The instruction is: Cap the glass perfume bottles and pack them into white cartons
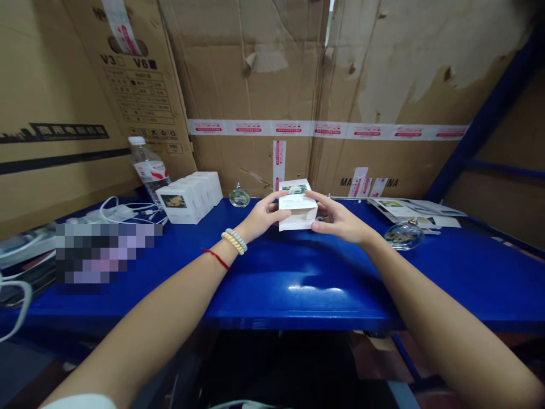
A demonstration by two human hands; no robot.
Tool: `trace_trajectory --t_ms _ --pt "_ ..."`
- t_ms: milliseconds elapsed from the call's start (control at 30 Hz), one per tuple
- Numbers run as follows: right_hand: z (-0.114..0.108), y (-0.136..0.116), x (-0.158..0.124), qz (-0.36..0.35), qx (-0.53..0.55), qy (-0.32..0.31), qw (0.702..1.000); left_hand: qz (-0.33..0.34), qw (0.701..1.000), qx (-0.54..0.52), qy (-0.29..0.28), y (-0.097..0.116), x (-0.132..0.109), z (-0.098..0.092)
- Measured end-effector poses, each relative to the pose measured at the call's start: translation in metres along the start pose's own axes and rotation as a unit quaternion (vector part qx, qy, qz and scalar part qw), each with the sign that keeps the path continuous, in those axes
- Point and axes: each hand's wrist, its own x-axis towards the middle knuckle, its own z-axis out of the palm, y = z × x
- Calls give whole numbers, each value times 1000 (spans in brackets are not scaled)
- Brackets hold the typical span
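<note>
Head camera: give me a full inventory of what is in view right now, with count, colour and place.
small white box: one, white with green print, table centre, between both hands
white boxes: one row, count unclear, white, table back left
water bottle: one, clear with red label, behind that row
glass bottles: two, clear, one back centre, one at right
printed sheets: a few, white, back right
cables: several, white, far left
table: one, blue, across the view
cardboard cartons: several, brown, behind the table
left hand: one, grips the box's left side
right hand: one, grips its right side
</note>
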Motion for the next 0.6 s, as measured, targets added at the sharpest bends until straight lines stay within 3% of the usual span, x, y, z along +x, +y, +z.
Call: trace_trajectory --t_ms 233,367,500,600 --pt "1 3 0 -33 -8 19 999 -44 997 -57 22 1 -3 4" --pt "-1 3 0 -39 -36 45 998 -56 996 -62 4 0 -3 4" --pt "0 -1 -1 -40 -48 61 996 -47 997 -61 13 -1 -3 6" --pt "2 -5 -1 -48 -25 108 993 -34 996 -83 25 0 -4 7"
